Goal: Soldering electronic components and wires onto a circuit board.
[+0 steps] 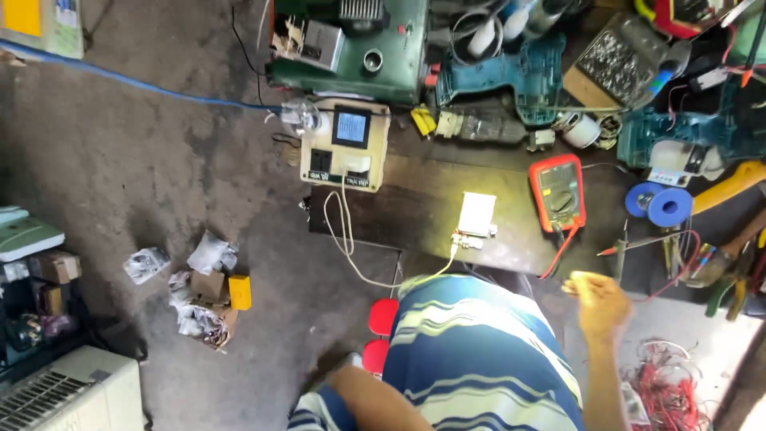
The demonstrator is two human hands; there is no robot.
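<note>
Hovering hand: right hand (pixel 598 302) blurred, grip impossible to tell; left hand unseen.
Just beyond: red probe lead (pixel 561 249), orange multimeter (pixel 557 191).
Left of it: white module (pixel 476 215) on workbench (pixel 423 199).
Farther: blue spool (pixel 669 206), teal drill housings (pixel 511 72).

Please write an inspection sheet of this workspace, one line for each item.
Surface: dark worn wooden bench.
Job's things: small white rectangular box; red handheld multimeter.
Clutter: teal plastic drill housings, blue solder spool, tangled red wires.
Grippers: right hand raised near the red probe lead, grip unclear; left hand unseen.
Cables: white cord from the beige meter box.
Surroundings: concrete floor, crumpled bags.
</note>
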